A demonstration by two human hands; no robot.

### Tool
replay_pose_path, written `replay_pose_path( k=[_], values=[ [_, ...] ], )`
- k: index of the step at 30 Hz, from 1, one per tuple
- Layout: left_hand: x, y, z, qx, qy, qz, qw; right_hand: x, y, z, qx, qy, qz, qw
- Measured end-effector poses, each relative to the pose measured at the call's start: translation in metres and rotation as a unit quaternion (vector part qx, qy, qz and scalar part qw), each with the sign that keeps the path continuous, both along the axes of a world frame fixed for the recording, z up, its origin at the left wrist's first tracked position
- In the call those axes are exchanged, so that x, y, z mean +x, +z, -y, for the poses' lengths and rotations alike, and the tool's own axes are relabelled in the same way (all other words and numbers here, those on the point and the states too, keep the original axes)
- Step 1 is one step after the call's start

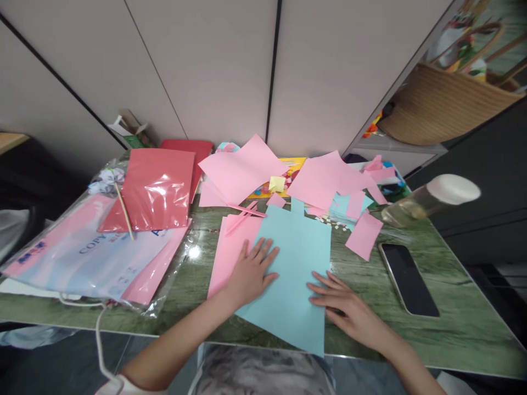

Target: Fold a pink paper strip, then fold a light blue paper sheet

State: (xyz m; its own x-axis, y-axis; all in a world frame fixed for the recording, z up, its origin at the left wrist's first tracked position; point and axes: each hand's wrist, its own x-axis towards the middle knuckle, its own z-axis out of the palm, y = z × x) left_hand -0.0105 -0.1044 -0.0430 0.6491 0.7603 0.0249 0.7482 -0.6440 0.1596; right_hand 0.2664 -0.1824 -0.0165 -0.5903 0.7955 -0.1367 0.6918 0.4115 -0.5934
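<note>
A light blue sheet of paper (298,258) lies on the table in front of me, its near corner hanging past the front edge. My left hand (255,271) rests on its left side with the fingers spread. At the sheet's right edge is my right hand (341,304), fingers apart and the fingertips on the paper. Neither hand grips anything. Partly under the blue sheet, on the left, is a pink sheet (226,258). Thin pink paper strips (242,216) lie across its top.
Pink sheets (242,170) and paper scraps (364,236) are spread along the back. A plastic-wrapped paper pack (102,252) and a red packet (160,186) lie left. On the right are a phone (407,280) and a white-lidded bottle (428,200). A white cable (99,334) hangs off the front.
</note>
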Motion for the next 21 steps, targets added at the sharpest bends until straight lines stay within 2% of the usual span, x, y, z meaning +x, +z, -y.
replay_pose_path(
  k=[6, 21],
  values=[
    [0.0014, -0.0006, 0.0011, 0.010, -0.003, 0.004, 1.000, 0.0000, -0.0010, 0.0004, -0.015, -0.012, -0.031, 0.999],
    [0.0011, -0.0027, 0.0011, 0.014, -0.004, 0.002, 1.000, -0.0016, 0.0009, 0.0004, -0.013, -0.023, -0.032, 0.999]
  ],
)
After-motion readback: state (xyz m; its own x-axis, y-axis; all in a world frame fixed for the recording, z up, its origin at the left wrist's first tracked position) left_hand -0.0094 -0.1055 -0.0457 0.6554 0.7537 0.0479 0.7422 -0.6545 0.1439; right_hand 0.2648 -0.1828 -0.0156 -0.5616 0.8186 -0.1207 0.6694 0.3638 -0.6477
